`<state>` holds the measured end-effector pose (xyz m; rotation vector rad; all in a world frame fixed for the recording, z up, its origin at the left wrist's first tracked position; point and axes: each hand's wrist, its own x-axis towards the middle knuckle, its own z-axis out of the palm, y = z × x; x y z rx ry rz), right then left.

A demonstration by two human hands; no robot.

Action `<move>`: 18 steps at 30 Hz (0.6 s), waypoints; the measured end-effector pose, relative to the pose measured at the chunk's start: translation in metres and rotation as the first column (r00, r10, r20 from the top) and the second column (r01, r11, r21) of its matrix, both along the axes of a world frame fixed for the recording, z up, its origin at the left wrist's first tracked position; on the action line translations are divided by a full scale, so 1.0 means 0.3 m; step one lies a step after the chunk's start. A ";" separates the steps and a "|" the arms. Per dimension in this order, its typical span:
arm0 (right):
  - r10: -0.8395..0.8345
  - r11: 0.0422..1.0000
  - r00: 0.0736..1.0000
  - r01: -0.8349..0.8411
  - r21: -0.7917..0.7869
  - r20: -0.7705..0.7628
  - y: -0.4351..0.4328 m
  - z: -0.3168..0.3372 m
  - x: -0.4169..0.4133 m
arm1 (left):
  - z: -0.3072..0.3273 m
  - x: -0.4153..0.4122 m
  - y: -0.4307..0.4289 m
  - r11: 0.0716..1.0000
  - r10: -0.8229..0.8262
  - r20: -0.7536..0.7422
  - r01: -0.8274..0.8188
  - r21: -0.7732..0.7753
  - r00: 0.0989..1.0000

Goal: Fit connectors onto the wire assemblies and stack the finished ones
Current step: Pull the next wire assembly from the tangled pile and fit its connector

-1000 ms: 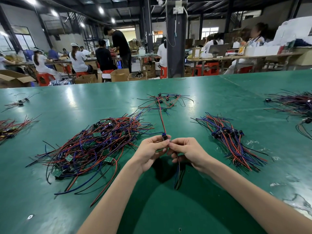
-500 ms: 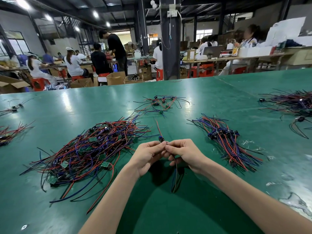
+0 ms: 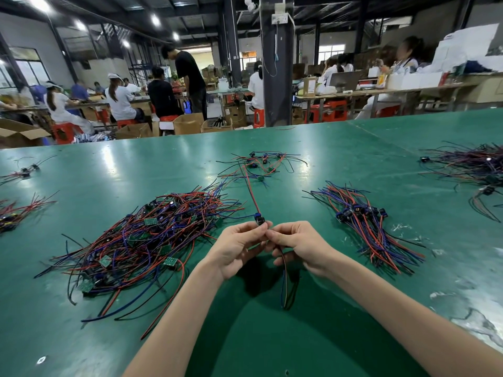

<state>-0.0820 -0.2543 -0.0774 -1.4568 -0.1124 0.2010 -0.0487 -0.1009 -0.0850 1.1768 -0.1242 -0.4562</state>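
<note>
My left hand (image 3: 236, 247) and my right hand (image 3: 299, 244) meet fingertip to fingertip above the green table (image 3: 299, 336). Between them they pinch a small dark connector (image 3: 260, 220). A red wire (image 3: 251, 190) runs from it away across the table. More thin wires (image 3: 284, 284) hang down from my right hand's fingers. On the left lies a big tangle of red, blue and black wire assemblies (image 3: 141, 238) with small green boards. At the right sits a tidier stack of assemblies with connectors (image 3: 364, 221).
A small loose bunch of wires (image 3: 258, 164) lies further back at the centre. Other wire piles (image 3: 473, 170) sit at the far right and wire bunches (image 3: 16, 213) at the far left. Beyond the table's far edge people work at benches, with cardboard boxes (image 3: 187, 123).
The red wire stands stretched out away from the connector again, as one second ago. My hands have stayed together in the same spot.
</note>
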 end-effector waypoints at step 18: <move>-0.022 0.990 0.995 0.036 -0.135 0.102 0.012 -0.026 0.010 | -0.012 -0.010 -0.031 0.949 0.187 0.368 -0.264 0.171 0.911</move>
